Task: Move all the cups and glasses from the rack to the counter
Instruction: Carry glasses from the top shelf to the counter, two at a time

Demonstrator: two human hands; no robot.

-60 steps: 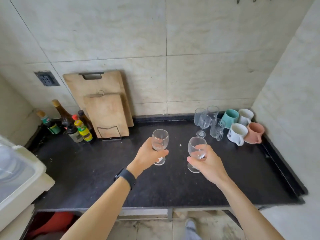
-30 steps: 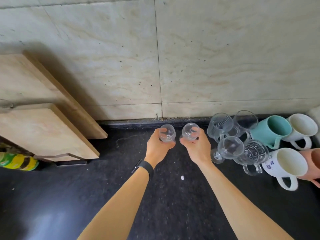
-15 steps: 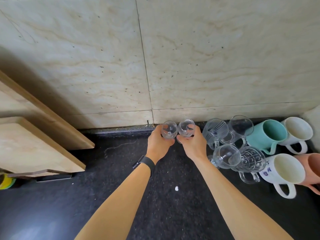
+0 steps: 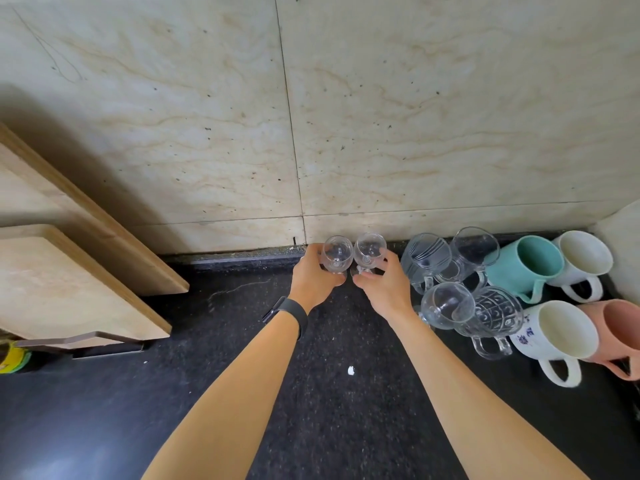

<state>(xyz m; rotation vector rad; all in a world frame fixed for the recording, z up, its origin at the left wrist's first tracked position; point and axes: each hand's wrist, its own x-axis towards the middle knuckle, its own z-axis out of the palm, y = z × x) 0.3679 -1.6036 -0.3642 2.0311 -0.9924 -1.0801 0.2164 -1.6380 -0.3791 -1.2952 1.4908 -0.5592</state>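
Note:
Two clear stemmed glasses stand side by side at the back of the black counter [image 4: 329,410], close to the tiled wall. My left hand [image 4: 311,277] is wrapped around the left stemmed glass [image 4: 336,253]. My right hand [image 4: 386,284] grips the right stemmed glass [image 4: 369,249]. The two bowls nearly touch. To the right stands a cluster: a third stemmed glass [image 4: 446,304], three glass mugs [image 4: 425,259] [image 4: 475,249] [image 4: 497,317], a teal mug [image 4: 530,263], two white mugs [image 4: 585,258] [image 4: 559,336] and a pink mug [image 4: 620,332].
Two wooden cutting boards [image 4: 69,282] lean against the wall at the left, with a yellow-labelled bottle [image 4: 12,358] below them. A small white speck [image 4: 350,370] lies on the counter between my forearms. The side wall closes the corner at the far right.
Over two seconds both hands carried the glasses from mid-counter to the back by the wall. In the last half second they hardly moved.

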